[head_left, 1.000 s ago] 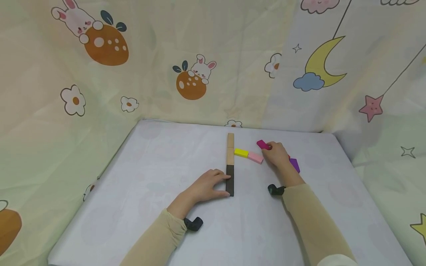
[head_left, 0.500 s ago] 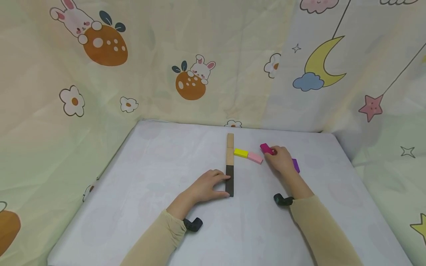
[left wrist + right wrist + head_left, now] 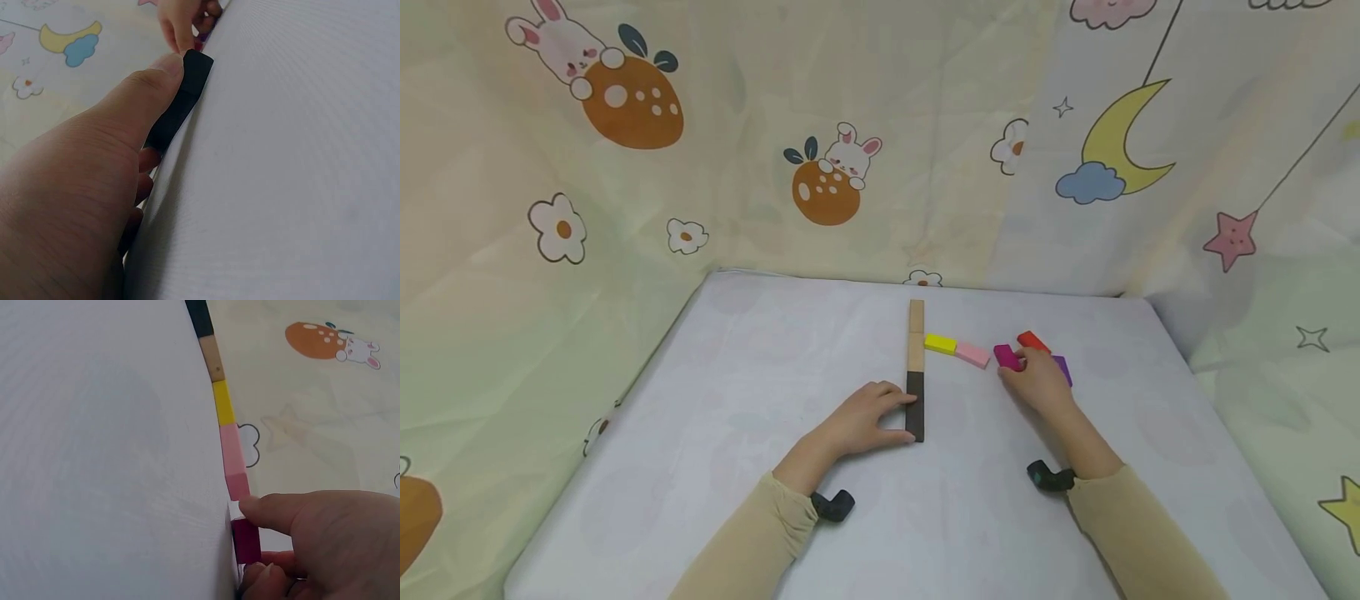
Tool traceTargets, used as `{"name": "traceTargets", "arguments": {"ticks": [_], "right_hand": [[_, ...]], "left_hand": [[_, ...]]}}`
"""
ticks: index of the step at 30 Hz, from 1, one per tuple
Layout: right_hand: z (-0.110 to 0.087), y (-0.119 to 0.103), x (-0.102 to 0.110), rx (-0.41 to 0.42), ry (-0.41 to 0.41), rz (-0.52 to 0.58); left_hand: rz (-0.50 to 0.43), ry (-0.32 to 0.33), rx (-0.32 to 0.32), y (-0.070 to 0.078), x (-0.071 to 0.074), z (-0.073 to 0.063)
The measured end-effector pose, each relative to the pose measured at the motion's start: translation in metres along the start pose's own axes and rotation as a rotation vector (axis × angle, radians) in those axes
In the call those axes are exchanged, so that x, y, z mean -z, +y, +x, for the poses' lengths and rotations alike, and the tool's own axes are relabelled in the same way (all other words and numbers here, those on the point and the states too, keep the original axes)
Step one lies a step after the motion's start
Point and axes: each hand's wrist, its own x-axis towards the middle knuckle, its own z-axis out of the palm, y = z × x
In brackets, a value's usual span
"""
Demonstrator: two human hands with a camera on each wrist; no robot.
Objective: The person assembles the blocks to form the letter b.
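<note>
In the head view my right hand (image 3: 1037, 381) pinches a magenta block (image 3: 1007, 357) between thumb and fingers, just right of a pink block (image 3: 973, 355). A small gap separates the two blocks in the right wrist view. The pink block meets a yellow block (image 3: 941, 343), which adjoins an upright-running row of light wooden blocks (image 3: 916, 350). That row continues toward me as a black strip (image 3: 914, 404). My left hand (image 3: 865, 419) rests on the strip's left side, thumb (image 3: 165, 72) and fingers spread apart along it.
Right of my right hand lie a red block (image 3: 1033, 341) and a purple block (image 3: 1063, 369), both partly covered. The white tabletop (image 3: 737, 358) meets a printed fabric backdrop (image 3: 737, 208) at the back and sides. Each wrist wears a black camera mount (image 3: 833, 506).
My right hand has drawn the magenta block nearer to me and slightly right, turning it a little. The red block has come into fuller view. The left hand holds still.
</note>
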Motion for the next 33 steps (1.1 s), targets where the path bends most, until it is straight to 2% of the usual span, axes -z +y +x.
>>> {"name": "traceTargets", "arguments": {"ticks": [5, 12, 17, 21, 33], "right_hand": [[0.005, 0.003, 0.003, -0.006, -0.063, 0.031], [0.016, 0.025, 0.016, 0.184, -0.194, 0.077], [0.021, 0.029, 0.021, 0.268, -0.248, 0.077], [0.024, 0.027, 0.021, 0.284, -0.252, 0.064], [0.020, 0.029, 0.020, 0.253, -0.231, 0.057]], "left_hand": [[-0.008, -0.003, 0.003, 0.000, 0.000, -0.001], [-0.003, 0.001, -0.008, -0.001, -0.001, 0.000], [-0.003, 0.007, -0.015, -0.001, -0.002, 0.001], [-0.007, -0.001, -0.009, 0.000, -0.002, 0.001], [-0.002, 0.004, -0.001, -0.003, -0.002, 0.001]]}}
